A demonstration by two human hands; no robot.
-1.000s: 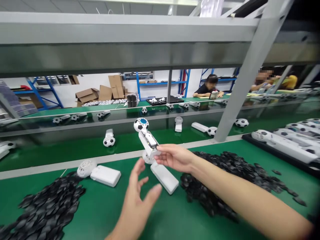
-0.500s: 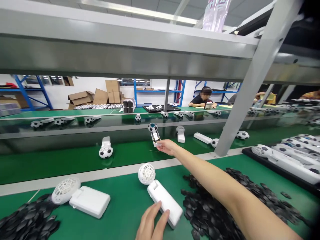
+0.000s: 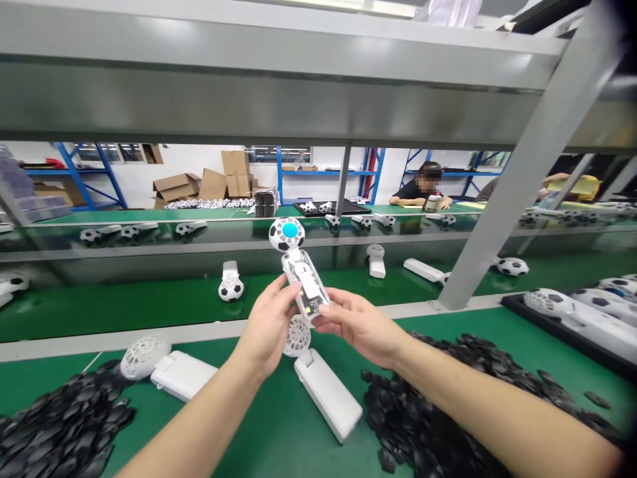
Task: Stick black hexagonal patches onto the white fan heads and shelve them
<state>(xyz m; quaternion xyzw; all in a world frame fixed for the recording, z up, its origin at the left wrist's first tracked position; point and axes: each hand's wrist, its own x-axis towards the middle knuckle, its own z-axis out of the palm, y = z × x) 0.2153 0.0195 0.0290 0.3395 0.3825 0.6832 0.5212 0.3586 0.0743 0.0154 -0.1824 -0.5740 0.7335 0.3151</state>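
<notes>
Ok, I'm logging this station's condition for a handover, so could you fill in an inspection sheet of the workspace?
Surface: green tabletop, pale rail along its far edge.
Job's things: open football-headed unit, inner parts exposed; two white grille-headed units on the tabletop.
Clutter: loose black pieces piled left and right; black tray holding further units at right.
Hands: left hand and right hand both hold the open football-headed unit.
Cables: nothing seen.
Surroundings: green belt beyond the rail; metal beam overhead; a person, cardboard boxes and blue shelves behind.
</notes>
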